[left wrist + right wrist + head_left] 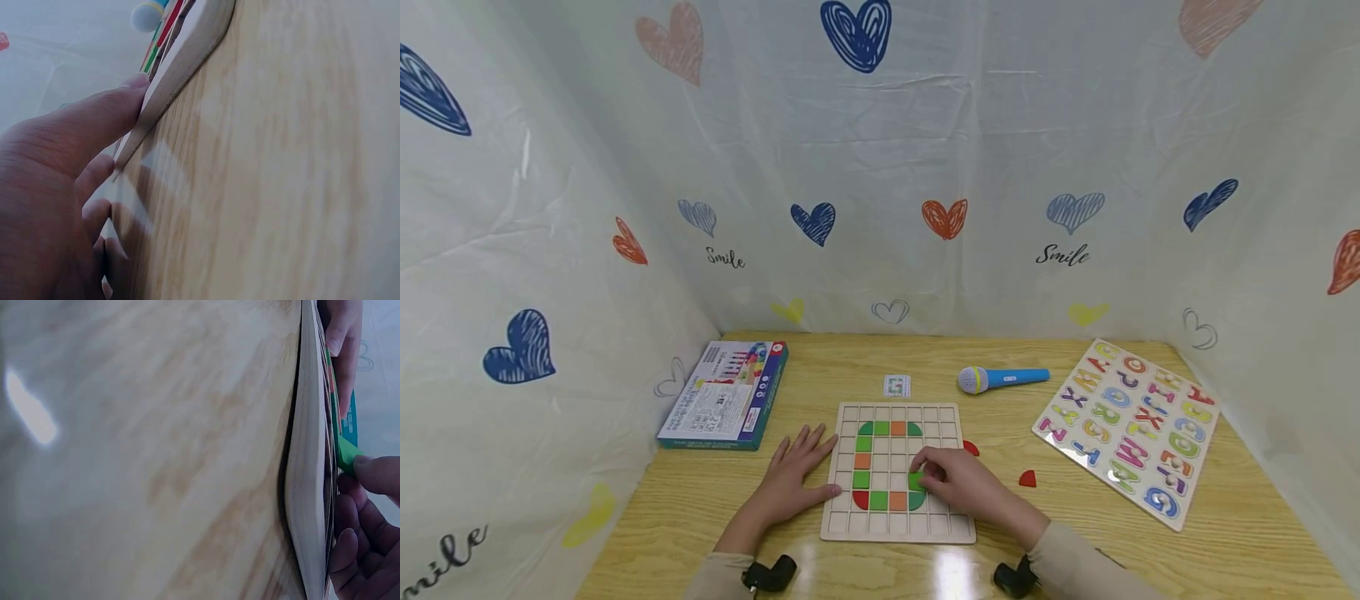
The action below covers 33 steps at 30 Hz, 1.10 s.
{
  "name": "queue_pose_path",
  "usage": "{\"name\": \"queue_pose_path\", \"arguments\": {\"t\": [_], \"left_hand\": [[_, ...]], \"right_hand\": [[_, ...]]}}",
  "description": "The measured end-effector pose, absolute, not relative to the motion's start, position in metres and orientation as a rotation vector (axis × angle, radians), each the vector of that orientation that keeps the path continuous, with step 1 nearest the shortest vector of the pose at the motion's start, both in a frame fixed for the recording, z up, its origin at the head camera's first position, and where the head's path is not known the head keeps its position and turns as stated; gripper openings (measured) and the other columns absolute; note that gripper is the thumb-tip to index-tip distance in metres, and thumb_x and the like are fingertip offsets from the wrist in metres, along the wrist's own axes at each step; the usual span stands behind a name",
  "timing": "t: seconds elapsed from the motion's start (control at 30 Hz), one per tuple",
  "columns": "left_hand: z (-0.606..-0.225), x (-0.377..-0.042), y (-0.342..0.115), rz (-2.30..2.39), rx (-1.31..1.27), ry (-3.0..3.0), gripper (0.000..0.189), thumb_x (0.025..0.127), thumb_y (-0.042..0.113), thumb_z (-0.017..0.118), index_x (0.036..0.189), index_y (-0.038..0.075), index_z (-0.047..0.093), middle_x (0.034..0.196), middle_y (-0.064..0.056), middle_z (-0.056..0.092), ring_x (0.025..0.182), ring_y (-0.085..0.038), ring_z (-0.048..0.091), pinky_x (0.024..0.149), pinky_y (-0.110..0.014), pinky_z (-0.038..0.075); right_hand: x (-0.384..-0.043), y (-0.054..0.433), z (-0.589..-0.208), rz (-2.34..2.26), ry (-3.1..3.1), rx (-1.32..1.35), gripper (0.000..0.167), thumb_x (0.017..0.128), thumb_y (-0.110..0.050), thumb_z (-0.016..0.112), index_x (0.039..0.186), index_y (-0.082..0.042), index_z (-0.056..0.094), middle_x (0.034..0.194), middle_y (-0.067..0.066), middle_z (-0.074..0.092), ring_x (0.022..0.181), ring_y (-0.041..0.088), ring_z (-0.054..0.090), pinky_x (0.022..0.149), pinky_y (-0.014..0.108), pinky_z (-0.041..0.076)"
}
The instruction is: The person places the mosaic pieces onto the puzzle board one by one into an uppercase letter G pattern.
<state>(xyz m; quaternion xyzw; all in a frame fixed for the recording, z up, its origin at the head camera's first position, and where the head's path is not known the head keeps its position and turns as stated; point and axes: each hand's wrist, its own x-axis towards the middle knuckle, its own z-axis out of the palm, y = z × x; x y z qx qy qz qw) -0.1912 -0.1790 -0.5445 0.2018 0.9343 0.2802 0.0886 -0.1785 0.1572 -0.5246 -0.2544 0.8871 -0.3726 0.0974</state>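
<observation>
A wooden grid board (890,462) lies on the table with a broken ring of green, orange and red tiles in its cells. My right hand (958,481) is over the board's right half and pinches a green square tile (347,454) between thumb and finger. That tile is tilted at the ring's right side, just above a dark green rounded tile (916,501). Spread out at the board's left edge, my left hand (793,475) rests on the table. Its thumb (119,112) touches the board's side in the left wrist view.
Behind the board lies a small pattern card (897,385). A blue toy microphone (1015,377) and an alphabet puzzle board (1138,429) are to the right. Two red rounded tiles, one a quarter-round tile (1027,478), lie right of the board. A flat box (722,396) is at left.
</observation>
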Motion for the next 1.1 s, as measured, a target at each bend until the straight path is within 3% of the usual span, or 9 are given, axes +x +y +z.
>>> {"name": "queue_pose_path", "arguments": {"t": [0.67,1.1], "left_hand": [[-0.544,-0.191,-0.179,0.825,0.601,2.787,0.081,0.091,0.057,0.068,0.158,0.021,0.040,0.169,-0.008,0.020,0.156,-0.034,0.007,0.124,-0.055,-0.004],[-0.547,-0.192,-0.180,0.830,0.607,2.783,0.082,0.091,0.058,0.067,0.159,0.022,0.039,0.169,-0.008,0.020,0.156,-0.034,0.006,0.124,-0.055,-0.004]], "right_hand": [[-0.179,0.153,-0.528,-1.018,2.714,-0.773,0.015,0.095,-0.013,0.071,0.108,-0.017,0.075,0.093,-0.011,0.056,0.081,0.004,0.051,0.070,0.023,0.048],[-0.177,0.172,-0.525,-1.073,2.766,-0.681,0.014,0.097,-0.012,0.068,0.108,-0.018,0.073,0.086,-0.012,0.055,0.073,0.003,0.050,0.064,0.022,0.046]]}}
